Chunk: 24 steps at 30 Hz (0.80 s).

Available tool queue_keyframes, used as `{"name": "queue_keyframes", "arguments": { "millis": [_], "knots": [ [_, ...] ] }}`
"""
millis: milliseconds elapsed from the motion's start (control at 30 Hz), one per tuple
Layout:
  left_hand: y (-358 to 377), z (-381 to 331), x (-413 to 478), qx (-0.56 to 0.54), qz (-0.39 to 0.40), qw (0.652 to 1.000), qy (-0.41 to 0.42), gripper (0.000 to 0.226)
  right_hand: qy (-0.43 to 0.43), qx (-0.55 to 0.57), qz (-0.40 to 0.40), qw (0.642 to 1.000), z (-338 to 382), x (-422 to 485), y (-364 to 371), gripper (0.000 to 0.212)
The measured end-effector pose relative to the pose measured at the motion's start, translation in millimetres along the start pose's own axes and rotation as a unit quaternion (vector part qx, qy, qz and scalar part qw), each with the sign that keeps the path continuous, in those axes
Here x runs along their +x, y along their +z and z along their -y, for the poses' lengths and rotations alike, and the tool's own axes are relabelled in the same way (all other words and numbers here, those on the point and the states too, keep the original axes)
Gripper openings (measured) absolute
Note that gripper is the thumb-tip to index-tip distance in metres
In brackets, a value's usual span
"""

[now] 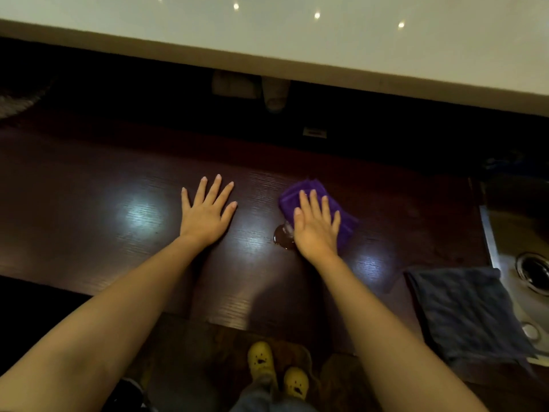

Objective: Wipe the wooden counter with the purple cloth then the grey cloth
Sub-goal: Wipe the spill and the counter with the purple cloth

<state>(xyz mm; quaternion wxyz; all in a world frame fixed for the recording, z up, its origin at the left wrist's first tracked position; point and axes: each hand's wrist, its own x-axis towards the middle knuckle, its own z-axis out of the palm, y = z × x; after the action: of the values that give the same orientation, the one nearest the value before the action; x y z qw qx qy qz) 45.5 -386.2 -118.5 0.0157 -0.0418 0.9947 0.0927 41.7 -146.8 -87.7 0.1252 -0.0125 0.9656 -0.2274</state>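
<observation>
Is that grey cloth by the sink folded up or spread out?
Spread out: the grey cloth lies flat, untouched, partly overhanging the sink edge.

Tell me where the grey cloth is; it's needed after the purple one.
In the head view the grey cloth lies flat at the right end of the wooden counter, overlapping the metal sink edge, nearer than the right hand.

A pale raised ledge [326,46] is seen across the top, dotted with reflected lights. A steel sink [511,233] with a round drain [533,270] is set at the right. Yellow slippers [261,359] are seen on the dark floor below.
</observation>
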Motion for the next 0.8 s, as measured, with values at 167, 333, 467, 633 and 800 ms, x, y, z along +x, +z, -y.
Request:
{"name": "queue_keyframes", "arguments": {
  "millis": [167, 333, 467, 633, 800],
  "knots": [
    [-3.1, 3.7, -7.6, -0.014, 0.012, 1.000, 0.011, 0.056, -0.097, -0.076, 0.025, 0.992, 1.2, -28.6, 12.2, 0.051],
    [-1.3, 3.4, -36.7, -0.006, -0.013, 1.000, -0.004, 0.055, -0.188, -0.142, -0.005, 0.972, -23.6, -72.4, 14.9, 0.053],
    [-3.6, 11.4, -52.0, -0.006, -0.028, 0.999, -0.039, 0.058, -0.172, -0.138, -0.023, 0.975, -52.8, -59.6, -3.5, 0.055],
    [-5.7, 13.9, -54.2, 0.007, -0.015, 0.999, -0.042, 0.056, -0.069, -0.130, -0.043, 0.988, -76.9, -54.6, -14.9, 0.054],
    [-4.7, 13.7, -53.2, 0.012, -0.022, 0.999, -0.042, 0.057, -0.128, -0.151, -0.043, 0.979, -54.2, -105.9, 3.8, 0.056]
  ]
}}
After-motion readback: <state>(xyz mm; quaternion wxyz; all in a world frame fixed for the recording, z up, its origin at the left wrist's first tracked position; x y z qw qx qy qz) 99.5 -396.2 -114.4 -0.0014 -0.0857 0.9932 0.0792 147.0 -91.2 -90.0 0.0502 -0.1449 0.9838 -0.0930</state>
